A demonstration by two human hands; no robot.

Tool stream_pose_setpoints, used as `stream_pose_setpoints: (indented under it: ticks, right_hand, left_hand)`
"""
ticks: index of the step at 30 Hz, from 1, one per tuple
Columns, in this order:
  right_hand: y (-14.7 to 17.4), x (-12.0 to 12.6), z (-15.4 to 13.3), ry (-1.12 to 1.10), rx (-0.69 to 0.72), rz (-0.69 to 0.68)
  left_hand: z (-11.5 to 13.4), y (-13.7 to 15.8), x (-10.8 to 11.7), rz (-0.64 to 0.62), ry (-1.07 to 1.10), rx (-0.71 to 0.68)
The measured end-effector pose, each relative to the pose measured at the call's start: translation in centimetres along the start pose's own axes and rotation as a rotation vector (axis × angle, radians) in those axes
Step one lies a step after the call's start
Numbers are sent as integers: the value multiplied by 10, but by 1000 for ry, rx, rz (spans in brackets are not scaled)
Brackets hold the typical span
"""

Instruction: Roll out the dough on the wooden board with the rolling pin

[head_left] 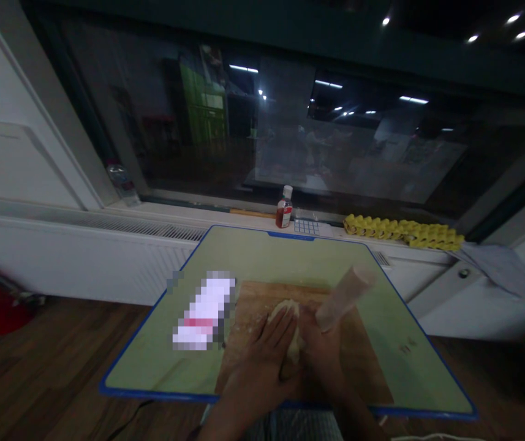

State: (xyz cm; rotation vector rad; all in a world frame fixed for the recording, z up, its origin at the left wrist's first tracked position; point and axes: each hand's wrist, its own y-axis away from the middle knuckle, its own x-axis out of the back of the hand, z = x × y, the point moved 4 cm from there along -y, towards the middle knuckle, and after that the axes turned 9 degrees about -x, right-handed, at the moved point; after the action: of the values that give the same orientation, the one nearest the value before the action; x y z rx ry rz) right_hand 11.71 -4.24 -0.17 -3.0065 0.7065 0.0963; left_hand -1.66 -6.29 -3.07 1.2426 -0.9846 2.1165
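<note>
A flat round of pale dough (294,350) lies on a wooden board (363,361) in the middle of a small table. My left hand (269,343) rests on the dough, fingers stretched out and covering much of it. Beside it, at the dough's right edge, my right hand (321,346) is closed around one end of a short, pale rolling pin (345,297). The pin is tilted up to the right, and its far end is smeared by motion. Bits of dough or flour are scattered to the left of the round.
The pale green table (262,251) has a blue rim. A lit phone (207,312), pixelated, lies left of the board. On the windowsill behind stand a bottle of reddish liquid (284,208), yellow egg trays (402,233) and a clear bottle (122,182). A radiator (161,269) runs below.
</note>
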Motion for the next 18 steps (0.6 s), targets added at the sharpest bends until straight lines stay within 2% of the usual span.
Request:
stream_pose_setpoints:
  ticks: [4,10,18]
  right_hand:
    - [2,1,6,3,-41,43]
    - [2,-4,3,21,-71,-49]
    - [-5,2,10,-113,-101,-126]
  left_hand:
    - [2,-1,3,21,-5,-8]
    - [4,-2,6,6,15,12]
    - [0,2,-2,-7,29,21]
